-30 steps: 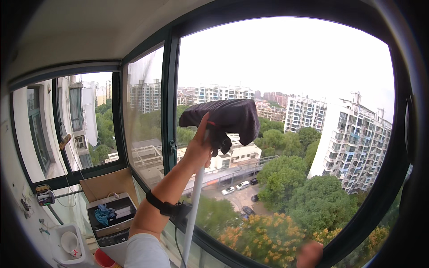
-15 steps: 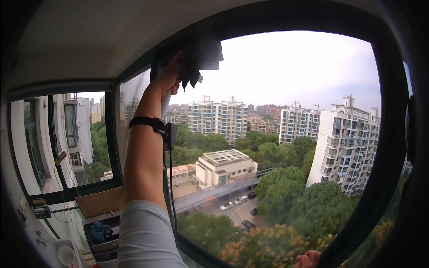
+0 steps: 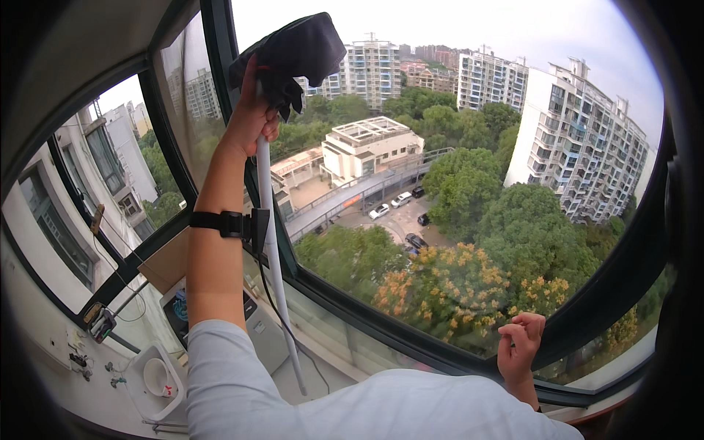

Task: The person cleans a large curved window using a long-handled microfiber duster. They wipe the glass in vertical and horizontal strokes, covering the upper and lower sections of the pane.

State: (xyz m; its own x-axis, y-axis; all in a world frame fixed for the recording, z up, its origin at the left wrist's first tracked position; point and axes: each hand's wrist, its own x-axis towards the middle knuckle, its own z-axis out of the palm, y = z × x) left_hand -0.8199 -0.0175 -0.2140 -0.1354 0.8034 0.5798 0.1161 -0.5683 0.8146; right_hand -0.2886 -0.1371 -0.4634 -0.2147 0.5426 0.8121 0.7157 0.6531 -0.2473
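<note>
My left hand (image 3: 251,121) is raised high and wrapped round the upper end of a white pole (image 3: 273,253), just below its head. A black cloth (image 3: 297,55) covers that head, and its loose corners hang over my fingers. The cloth stands in front of the upper left part of the large window pane (image 3: 469,293); whether it touches the glass I cannot tell. Down toward the floor the pole's lower end slants to the right. Low on the right, my right hand (image 3: 519,343) is up beside the dark window frame with its fingers curled in and nothing visible in them.
Dark green frame bars (image 3: 352,334) border the pane. At lower left are a white sink (image 3: 165,400) holding a white container (image 3: 156,378), and a brown board (image 3: 163,260). A black strap with a cable (image 3: 282,312) circles my left forearm. Buildings and trees lie outside.
My left hand has brought the pole and its black cloth down from the top of the window frame. The view has tilted downward. More of my right hand shows, raised beside the frame.
</note>
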